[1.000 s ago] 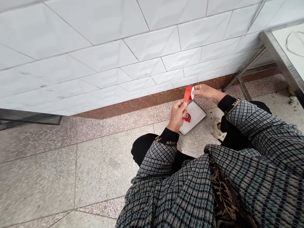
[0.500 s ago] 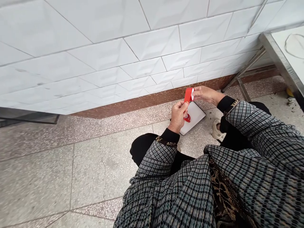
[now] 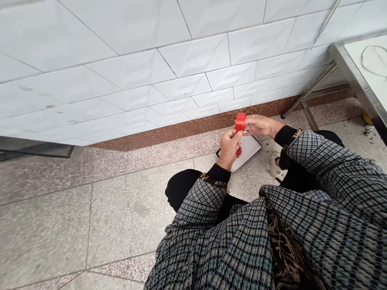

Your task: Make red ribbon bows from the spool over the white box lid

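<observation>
- Your left grip (image 3: 229,148) is clenched around the red tape roll (image 3: 240,122), which stands upright at its top.
- Your right grip (image 3: 260,125) comes in from the right, fingers (image 3: 249,125) touching the roll's side; you can't tell whether it's clenched.
- A small red piece (image 3: 238,152) shows just below your left grip, over the white board (image 3: 249,151) on the floor (image 3: 130,217).
- Beyond: a white shoe (image 3: 276,166) right of the board, brown skirting (image 3: 193,131) along the tiled wall (image 3: 136,72), and the steel bench (image 3: 355,78) at far right.
</observation>
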`<act>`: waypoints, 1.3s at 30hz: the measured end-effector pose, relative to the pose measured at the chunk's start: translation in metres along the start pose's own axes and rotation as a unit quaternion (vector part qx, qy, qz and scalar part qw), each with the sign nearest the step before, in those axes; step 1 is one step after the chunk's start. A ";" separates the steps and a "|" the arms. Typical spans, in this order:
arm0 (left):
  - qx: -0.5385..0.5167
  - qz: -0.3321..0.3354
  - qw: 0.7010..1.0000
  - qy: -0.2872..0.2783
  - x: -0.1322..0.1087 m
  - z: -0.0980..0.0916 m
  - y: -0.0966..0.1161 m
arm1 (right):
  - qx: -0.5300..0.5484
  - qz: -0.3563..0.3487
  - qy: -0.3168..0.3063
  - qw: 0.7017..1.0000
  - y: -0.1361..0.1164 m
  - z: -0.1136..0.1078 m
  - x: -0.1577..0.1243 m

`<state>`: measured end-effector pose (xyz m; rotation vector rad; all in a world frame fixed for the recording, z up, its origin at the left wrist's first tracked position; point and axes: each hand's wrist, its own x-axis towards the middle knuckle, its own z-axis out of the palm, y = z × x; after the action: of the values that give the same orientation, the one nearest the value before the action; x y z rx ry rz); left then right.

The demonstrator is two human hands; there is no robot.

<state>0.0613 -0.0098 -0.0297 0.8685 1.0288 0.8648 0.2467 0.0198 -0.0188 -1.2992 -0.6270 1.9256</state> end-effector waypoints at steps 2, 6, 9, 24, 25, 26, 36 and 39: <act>0.005 -0.005 1.000 0.013 0.000 0.001 -0.001 | 0.001 0.008 0.000 1.000 -0.001 0.002 -0.001; 0.001 -0.004 0.999 0.045 0.001 0.000 -0.004 | 0.018 0.017 0.006 1.000 -0.004 0.005 -0.003; -0.002 0.019 0.999 0.045 0.004 -0.003 -0.005 | 0.018 0.035 -0.004 0.999 -0.005 0.004 -0.003; -0.005 -0.017 0.996 -0.085 0.014 -0.020 0.003 | -0.084 0.017 -0.022 0.996 -0.001 -0.003 -0.002; -0.005 -0.025 0.995 -0.094 0.014 -0.022 0.005 | -0.108 -0.012 -0.018 0.994 -0.002 -0.005 -0.001; -0.002 -0.034 0.994 -0.102 0.013 -0.024 0.007 | -0.136 -0.044 -0.019 0.989 -0.004 -0.006 -0.001; -0.005 -0.034 0.999 -0.023 0.006 -0.020 0.009 | -0.304 -0.222 0.021 0.926 -0.011 -0.016 0.007; -0.003 -0.041 0.999 -0.026 0.003 -0.016 0.007 | -0.298 -0.225 0.056 0.926 -0.011 -0.022 0.012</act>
<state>0.0458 -0.0014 -0.0285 0.8338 1.0083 0.7716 0.2674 0.0359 -0.0259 -1.4424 -1.3928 1.3105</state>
